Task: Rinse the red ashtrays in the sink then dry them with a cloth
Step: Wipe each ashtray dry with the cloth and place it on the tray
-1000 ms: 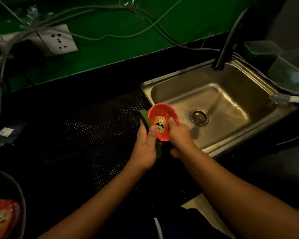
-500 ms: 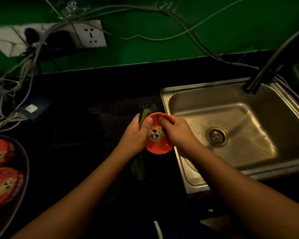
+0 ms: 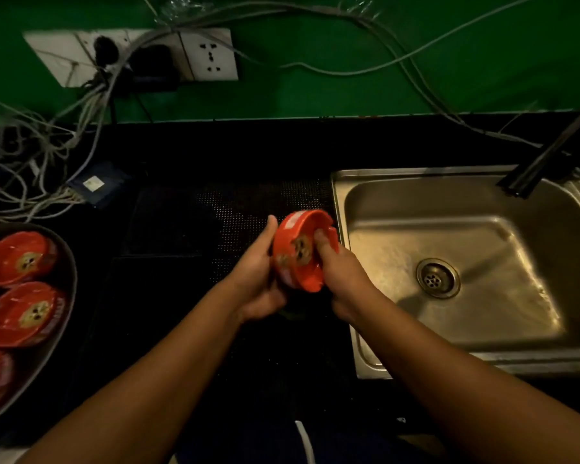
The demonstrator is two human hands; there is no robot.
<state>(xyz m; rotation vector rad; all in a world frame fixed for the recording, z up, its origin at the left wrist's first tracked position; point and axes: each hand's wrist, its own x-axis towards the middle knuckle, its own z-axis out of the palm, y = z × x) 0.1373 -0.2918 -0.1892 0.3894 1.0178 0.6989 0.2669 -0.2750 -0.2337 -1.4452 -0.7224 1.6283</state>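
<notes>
While no water shows at the tap [image 3: 546, 155], the dark worktop [image 3: 181, 329] and the steel sink [image 3: 416, 173] at the right of the frame sit idle. A round tray [image 3: 68, 259] at the left edge carries three more ashtrays [image 3: 17, 259], washed or waiting I cannot tell. At centre frame, just left of the sink, the left hand [image 3: 258, 283] cups the tilted red ashtray [image 3: 298, 259] from beneath, and the right hand [image 3: 342, 279] hooks its fingers inside it. A scrap of green cloth [image 3: 293, 315] peeks out below, so I'd judge drying is underway on this one.
</notes>
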